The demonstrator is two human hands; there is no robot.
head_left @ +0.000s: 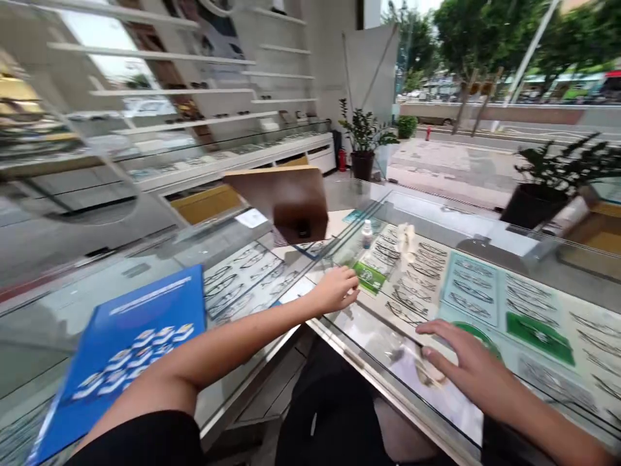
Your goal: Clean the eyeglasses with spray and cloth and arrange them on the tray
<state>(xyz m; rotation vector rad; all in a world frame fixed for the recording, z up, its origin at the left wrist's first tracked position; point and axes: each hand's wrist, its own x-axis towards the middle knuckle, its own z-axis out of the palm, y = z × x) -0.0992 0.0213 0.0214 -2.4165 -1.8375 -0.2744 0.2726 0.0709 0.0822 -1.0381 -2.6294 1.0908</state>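
Note:
My left hand (336, 289) is over the glass counter (349, 327), its fingers loosely bent and a gap showing beside the thumb. Its fingertips are at the left edge of a flat green packet (369, 277); whether they touch it I cannot tell. My right hand (460, 353) hovers at or on the glass with thumb and fingers spread, holding nothing. A green round item (478, 338) is partly behind it. Rows of eyeglasses (422, 275) lie under the glass. A small white-capped bottle (367, 234) stands beyond the packet, near a pale, blurred object (406, 239).
A blue folder or booklet (140, 323) lies on the left counter. A brown box-like object (291, 204) stands where the counters meet. Green packets (539, 336) and more eyeglasses are at the right. Wall shelves (174, 90) and potted plants (363, 133) are farther back.

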